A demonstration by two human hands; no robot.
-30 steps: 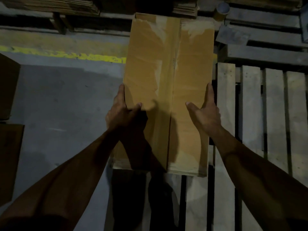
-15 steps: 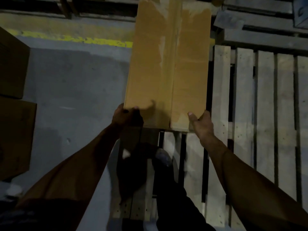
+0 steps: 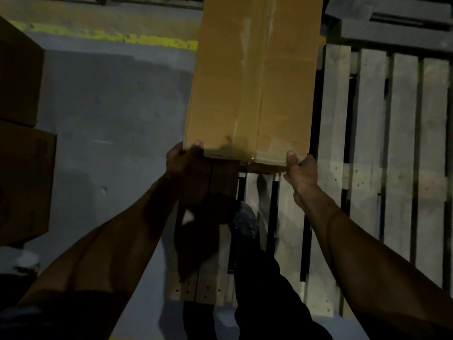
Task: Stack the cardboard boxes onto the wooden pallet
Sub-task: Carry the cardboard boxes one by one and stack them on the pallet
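Dim grey concrete floor (image 3: 110, 114), worn yellow line (image 3: 137, 39)

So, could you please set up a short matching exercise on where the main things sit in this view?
Things:
1. cardboard box
2. wooden pallet
3. yellow line
4. stacked boxes

Places:
A. painted on the floor, upper left
B. held at its near corners by the left hand and the right hand
C. at the left edge
D. on the right, slats showing

Pairs: 1-B, 2-D, 3-A, 4-C
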